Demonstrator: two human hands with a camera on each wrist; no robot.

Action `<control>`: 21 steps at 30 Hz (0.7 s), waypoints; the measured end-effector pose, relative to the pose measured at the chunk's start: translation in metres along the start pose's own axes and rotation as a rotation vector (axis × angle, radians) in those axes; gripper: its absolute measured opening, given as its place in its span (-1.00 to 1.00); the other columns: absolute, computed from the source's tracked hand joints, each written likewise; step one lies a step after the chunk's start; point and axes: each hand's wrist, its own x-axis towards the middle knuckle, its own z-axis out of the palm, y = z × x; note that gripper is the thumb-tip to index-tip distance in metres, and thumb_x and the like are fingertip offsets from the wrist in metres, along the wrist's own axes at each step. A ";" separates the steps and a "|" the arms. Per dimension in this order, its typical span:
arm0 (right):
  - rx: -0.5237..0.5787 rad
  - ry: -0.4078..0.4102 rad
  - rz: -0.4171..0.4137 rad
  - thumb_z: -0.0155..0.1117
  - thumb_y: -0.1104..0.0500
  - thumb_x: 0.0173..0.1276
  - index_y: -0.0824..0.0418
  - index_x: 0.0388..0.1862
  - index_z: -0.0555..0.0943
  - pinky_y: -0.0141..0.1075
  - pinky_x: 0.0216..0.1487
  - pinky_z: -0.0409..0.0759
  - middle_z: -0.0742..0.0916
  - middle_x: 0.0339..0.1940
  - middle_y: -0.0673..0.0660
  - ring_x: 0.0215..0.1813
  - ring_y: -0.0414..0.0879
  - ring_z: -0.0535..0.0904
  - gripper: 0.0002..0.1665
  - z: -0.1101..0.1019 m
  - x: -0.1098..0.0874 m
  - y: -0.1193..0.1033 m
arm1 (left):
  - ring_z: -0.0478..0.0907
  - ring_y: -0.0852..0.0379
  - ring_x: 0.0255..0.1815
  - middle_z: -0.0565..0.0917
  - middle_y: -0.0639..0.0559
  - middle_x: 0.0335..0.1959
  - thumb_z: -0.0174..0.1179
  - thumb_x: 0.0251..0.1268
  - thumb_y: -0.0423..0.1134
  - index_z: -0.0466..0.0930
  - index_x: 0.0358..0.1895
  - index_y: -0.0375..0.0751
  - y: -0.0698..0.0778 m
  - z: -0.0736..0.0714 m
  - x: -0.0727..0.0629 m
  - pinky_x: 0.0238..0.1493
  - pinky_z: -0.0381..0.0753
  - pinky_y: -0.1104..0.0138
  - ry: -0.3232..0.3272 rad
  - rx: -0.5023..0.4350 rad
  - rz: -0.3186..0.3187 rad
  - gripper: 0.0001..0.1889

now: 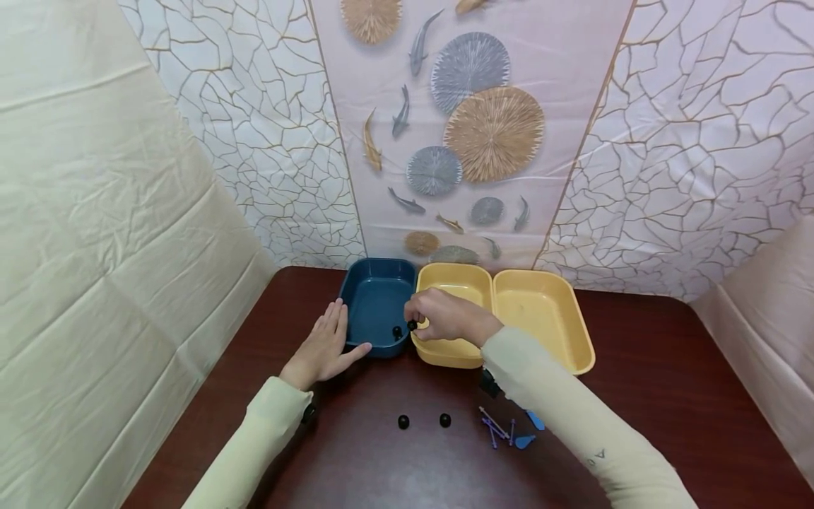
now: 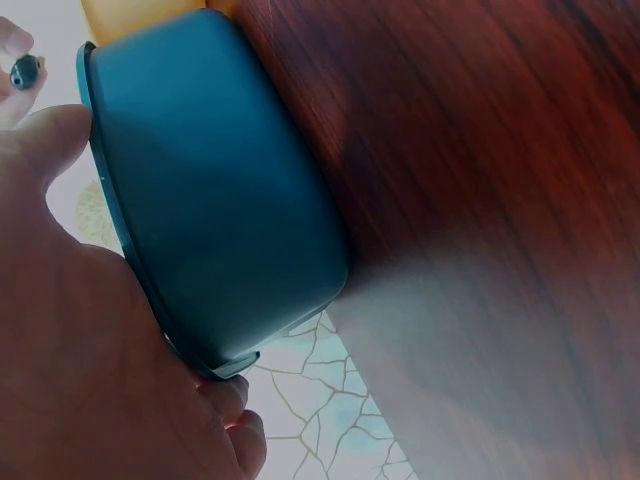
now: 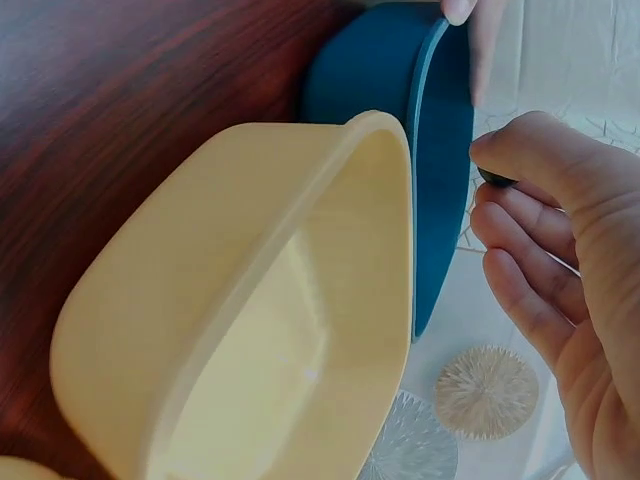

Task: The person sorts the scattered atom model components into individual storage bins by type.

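My right hand [image 1: 445, 314] pinches a small round black piece [image 1: 412, 325] between thumb and fingertips, above the edge where the blue bin [image 1: 381, 260] meets the middle yellow bin [image 1: 454, 270]. In the right wrist view, the thumb hides most of that piece [image 3: 495, 179]. Another black piece [image 1: 397, 331] lies inside the blue bin at its near right corner. My left hand [image 1: 321, 350] rests on the blue bin, fingers straight along its left rim and thumb at the near rim. The left wrist view shows that thumb [image 2: 60, 140] touching the rim.
A second yellow bin [image 1: 575, 318] stands to the right of the middle one. Nearer on the dark wooden table lie two black pieces [image 1: 403, 422], several thin purple sticks [image 1: 492, 431] and blue flat pieces [image 1: 524, 442] by the right sleeve. Patterned cloth hangs behind the bins.
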 end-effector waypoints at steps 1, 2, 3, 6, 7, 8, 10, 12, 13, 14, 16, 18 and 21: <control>-0.001 -0.003 0.010 0.51 0.26 0.32 0.23 -0.14 0.76 -0.31 -0.03 0.76 0.81 -0.16 0.13 -0.12 -0.05 0.75 -0.84 0.000 0.003 0.000 | -0.25 -0.33 0.79 -0.20 -0.35 0.77 -0.03 0.54 0.38 -0.22 0.69 -0.48 0.001 0.000 0.000 0.74 -0.07 -0.19 0.000 -0.001 0.001 0.11; 0.000 -0.007 0.021 0.51 0.25 0.33 0.22 -0.13 0.77 -0.30 -0.02 0.76 0.80 -0.15 0.13 -0.11 -0.04 0.76 -0.84 0.001 0.006 0.000 | -0.25 -0.33 0.79 -0.20 -0.35 0.77 -0.02 0.54 0.38 -0.22 0.69 -0.48 0.001 -0.001 0.000 0.75 -0.07 -0.18 0.000 0.000 0.001 0.10; 0.003 -0.009 0.027 0.50 0.25 0.34 0.22 -0.13 0.76 -0.29 -0.01 0.76 0.80 -0.15 0.13 -0.10 -0.03 0.76 -0.85 0.002 0.008 0.000 | -0.25 -0.33 0.79 -0.20 -0.35 0.77 -0.02 0.54 0.37 -0.22 0.69 -0.48 0.001 -0.001 0.000 0.75 -0.07 -0.18 0.001 -0.001 0.001 0.10; 0.015 -0.013 0.032 0.49 0.26 0.36 0.24 -0.12 0.76 -0.27 0.00 0.76 0.80 -0.13 0.15 -0.10 -0.01 0.75 -0.85 0.004 0.017 0.000 | -0.25 -0.33 0.80 -0.20 -0.34 0.77 -0.02 0.54 0.37 -0.22 0.70 -0.47 0.002 -0.001 0.000 0.75 -0.07 -0.18 0.001 0.002 -0.002 0.10; 0.016 -0.014 0.034 0.49 0.26 0.36 0.24 -0.12 0.76 -0.27 -0.01 0.76 0.80 -0.13 0.16 -0.10 -0.01 0.74 -0.85 0.005 0.019 0.000 | -0.26 -0.33 0.80 -0.20 -0.34 0.77 -0.01 0.54 0.37 -0.22 0.70 -0.47 0.002 -0.001 0.000 0.75 -0.07 -0.19 0.003 -0.002 0.000 0.10; 0.017 -0.012 0.037 0.49 0.27 0.36 0.25 -0.12 0.76 -0.27 -0.01 0.76 0.80 -0.13 0.15 -0.11 -0.02 0.74 -0.85 0.006 0.022 0.001 | -0.26 -0.33 0.80 -0.21 -0.34 0.77 -0.02 0.54 0.38 -0.22 0.70 -0.47 0.002 -0.001 0.000 0.74 -0.07 -0.19 0.004 -0.003 0.001 0.10; 0.012 -0.009 0.046 0.48 0.28 0.36 0.25 -0.11 0.76 -0.28 -0.01 0.75 0.80 -0.14 0.15 -0.13 -0.06 0.72 -0.85 0.008 0.027 0.002 | -0.26 -0.32 0.80 -0.22 -0.33 0.77 -0.04 0.54 0.40 -0.23 0.70 -0.46 0.002 0.000 0.002 0.74 -0.07 -0.19 0.005 0.000 0.004 0.11; 0.005 -0.010 0.059 0.48 0.28 0.37 0.25 -0.10 0.76 -0.28 -0.01 0.75 0.80 -0.14 0.14 -0.14 -0.09 0.70 -0.84 0.011 0.032 0.004 | -0.26 -0.31 0.80 -0.22 -0.32 0.78 -0.04 0.54 0.41 -0.23 0.70 -0.46 0.002 0.001 0.003 0.74 -0.06 -0.18 0.007 0.001 0.007 0.11; 0.005 -0.013 0.066 0.48 0.28 0.37 0.25 -0.09 0.76 -0.28 -0.01 0.75 0.80 -0.13 0.13 -0.14 -0.10 0.69 -0.84 0.012 0.034 0.005 | -0.26 -0.31 0.80 -0.22 -0.32 0.78 -0.05 0.54 0.41 -0.23 0.70 -0.45 0.001 0.001 0.004 0.75 -0.06 -0.18 0.005 0.003 0.006 0.12; 0.005 -0.016 0.072 0.48 0.28 0.37 0.24 -0.09 0.76 -0.29 -0.01 0.75 0.80 -0.13 0.13 -0.14 -0.11 0.69 -0.84 0.014 0.037 0.006 | -0.26 -0.31 0.80 -0.23 -0.32 0.78 -0.05 0.54 0.42 -0.23 0.70 -0.45 0.001 0.001 0.004 0.75 -0.07 -0.17 0.000 0.006 0.003 0.12; 0.003 -0.022 0.082 0.48 0.26 0.38 0.23 -0.09 0.76 -0.29 -0.02 0.75 0.80 -0.13 0.12 -0.15 -0.12 0.68 -0.85 0.017 0.041 0.007 | -0.26 -0.30 0.80 -0.23 -0.31 0.78 -0.06 0.54 0.42 -0.24 0.71 -0.44 0.001 0.001 0.004 0.75 -0.07 -0.16 -0.008 0.010 -0.003 0.12; 0.008 -0.026 0.097 0.48 0.26 0.38 0.23 -0.08 0.76 -0.29 0.00 0.75 0.80 -0.12 0.12 -0.13 -0.11 0.69 -0.84 0.020 0.047 0.009 | -0.26 -0.30 0.80 -0.23 -0.31 0.78 -0.06 0.54 0.42 -0.24 0.71 -0.43 0.001 0.001 0.003 0.75 -0.08 -0.15 -0.013 0.014 -0.011 0.11; 0.010 -0.033 0.133 0.48 0.25 0.40 0.21 -0.08 0.75 -0.26 0.03 0.75 0.80 -0.12 0.11 -0.10 -0.10 0.69 -0.85 0.024 0.054 0.014 | -0.27 -0.30 0.80 -0.23 -0.31 0.78 -0.06 0.54 0.42 -0.24 0.71 -0.43 0.000 0.000 0.002 0.75 -0.08 -0.16 -0.016 0.013 -0.015 0.12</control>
